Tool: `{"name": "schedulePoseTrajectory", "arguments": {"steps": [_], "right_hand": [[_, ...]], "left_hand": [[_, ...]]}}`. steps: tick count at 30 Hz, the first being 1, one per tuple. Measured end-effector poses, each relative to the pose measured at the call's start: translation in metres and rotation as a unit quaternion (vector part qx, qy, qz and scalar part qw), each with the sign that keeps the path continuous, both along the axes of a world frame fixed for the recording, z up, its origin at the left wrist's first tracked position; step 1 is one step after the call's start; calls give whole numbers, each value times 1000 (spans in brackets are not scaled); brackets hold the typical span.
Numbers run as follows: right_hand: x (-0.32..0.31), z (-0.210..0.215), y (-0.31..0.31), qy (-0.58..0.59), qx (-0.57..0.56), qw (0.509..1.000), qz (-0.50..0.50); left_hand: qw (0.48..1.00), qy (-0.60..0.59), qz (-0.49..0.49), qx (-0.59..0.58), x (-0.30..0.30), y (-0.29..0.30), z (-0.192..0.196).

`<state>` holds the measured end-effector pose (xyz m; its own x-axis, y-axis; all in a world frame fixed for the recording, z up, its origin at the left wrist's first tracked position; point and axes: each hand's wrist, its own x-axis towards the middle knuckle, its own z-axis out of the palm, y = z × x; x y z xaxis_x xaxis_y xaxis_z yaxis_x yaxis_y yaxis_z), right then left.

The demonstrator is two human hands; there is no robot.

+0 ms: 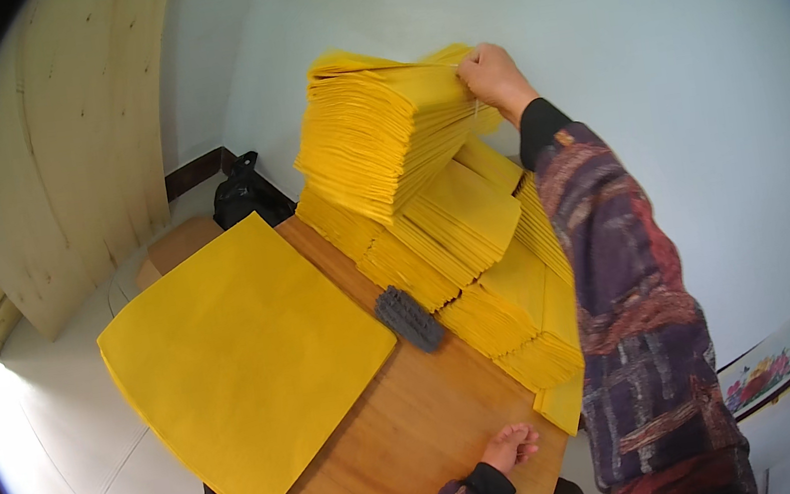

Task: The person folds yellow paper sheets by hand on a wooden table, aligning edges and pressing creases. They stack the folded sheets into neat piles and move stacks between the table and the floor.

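Note:
My right hand (496, 78) is closed at the upper right corner of a thick bundle of folded yellow sheets (378, 128). A thin pale string shows on the bundle by my fingers, and the bundle sits tilted on top of further yellow stacks (462, 222). Low over the wooden table (405, 427), near its front edge, my left hand (512, 445) is loosely curled, with nothing visible in it. A flat pile of large yellow sheets (249, 358) lies at the left, overhanging the table. Between it and the stacks lies a dark grey ribbed block (409, 319).
Behind the stacks rises a pale wall (658, 109). At the left stand tall wooden boards (77, 140) on a tiled floor. A black bag (248, 192) and a brown cardboard box (181, 247) are beyond the table. A flower picture (766, 375) is at the right.

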<state>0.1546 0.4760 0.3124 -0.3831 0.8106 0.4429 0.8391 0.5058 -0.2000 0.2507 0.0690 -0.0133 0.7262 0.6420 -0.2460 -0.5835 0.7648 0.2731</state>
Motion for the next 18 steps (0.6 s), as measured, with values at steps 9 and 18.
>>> {"name": "schedulePoseTrajectory", "arguments": {"steps": [9, 18], "right_hand": [[147, 75, -279, 81, -71, 994, 25], [358, 21, -502, 98, -121, 950, -272]], "left_hand": [[983, -13, 55, 173, 16, 0, -20], [894, 166, 107, 403, 3, -8, -15]]}}
